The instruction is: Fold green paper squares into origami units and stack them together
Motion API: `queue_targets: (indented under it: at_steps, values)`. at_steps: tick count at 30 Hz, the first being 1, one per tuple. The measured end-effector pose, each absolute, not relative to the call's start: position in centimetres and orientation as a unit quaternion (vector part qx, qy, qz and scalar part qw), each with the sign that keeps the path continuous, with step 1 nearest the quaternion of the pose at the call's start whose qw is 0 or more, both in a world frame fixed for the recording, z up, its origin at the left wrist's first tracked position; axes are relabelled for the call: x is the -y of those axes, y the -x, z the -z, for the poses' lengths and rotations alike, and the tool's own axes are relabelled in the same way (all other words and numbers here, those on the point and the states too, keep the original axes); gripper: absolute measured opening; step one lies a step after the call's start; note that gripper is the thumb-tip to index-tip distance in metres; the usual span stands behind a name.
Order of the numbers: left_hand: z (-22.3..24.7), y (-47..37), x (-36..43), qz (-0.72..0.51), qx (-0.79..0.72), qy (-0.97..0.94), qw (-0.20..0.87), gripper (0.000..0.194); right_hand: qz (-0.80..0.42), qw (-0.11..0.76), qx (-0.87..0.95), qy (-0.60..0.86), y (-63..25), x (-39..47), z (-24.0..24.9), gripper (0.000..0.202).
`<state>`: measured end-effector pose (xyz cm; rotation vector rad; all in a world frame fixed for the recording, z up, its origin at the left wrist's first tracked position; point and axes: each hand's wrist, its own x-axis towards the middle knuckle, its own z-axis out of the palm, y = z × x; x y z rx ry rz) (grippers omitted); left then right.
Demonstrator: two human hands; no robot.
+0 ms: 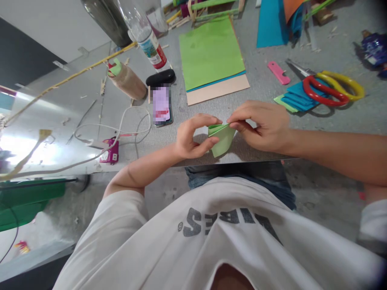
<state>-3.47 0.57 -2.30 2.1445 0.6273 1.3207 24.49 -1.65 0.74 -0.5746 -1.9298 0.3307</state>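
Observation:
A small folded piece of light green paper [223,141] is held up between my two hands, just above the table's near edge. My left hand [196,137] grips its left side, thumb on the near face and fingers behind. At the paper's upper right corner, my right hand [261,125] pinches it between thumb and index finger. The paper's top edge shows layers standing slightly apart. Beyond my hands lies a stack of coloured sheets [213,56], green on top, with blue and peach edges showing beneath.
To the right, red-and-yellow-handled scissors [326,94] rest on folded blue papers [298,96], near a pink cutter [278,73]. On the left are a phone [161,104], a black case [161,77], a plastic bottle [152,48], a brown cylinder [128,82] and a white cable [121,133].

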Motion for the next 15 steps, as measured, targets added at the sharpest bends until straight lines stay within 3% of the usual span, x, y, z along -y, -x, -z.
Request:
queue_targets:
  at_steps: [3, 7, 10, 15]
  values:
    - [2.8, 3.9, -0.8, -0.526, -0.226, -0.797, 0.195, 0.052, -0.137, 0.523, 0.807, 0.238, -24.5, 1.6, -1.0, 0.013]
    - [2.1, 3.9, -0.6, -0.548, -0.198, -0.802, 0.131, 0.039, -0.175, 0.497, 0.804, 0.275, -24.8, 1.6, -0.8, 0.027]
    - [1.5, 3.7, -0.3, -0.555, -0.178, -0.799, 0.149, 0.030, -0.179, 0.489, 0.803, 0.290, -24.9, 1.5, -0.7, 0.030]
    - [1.2, 3.5, -0.1, -0.538, -0.238, -0.784, 0.198, 0.032, -0.145, 0.520, 0.804, 0.249, -24.6, 1.3, -0.9, 0.017]
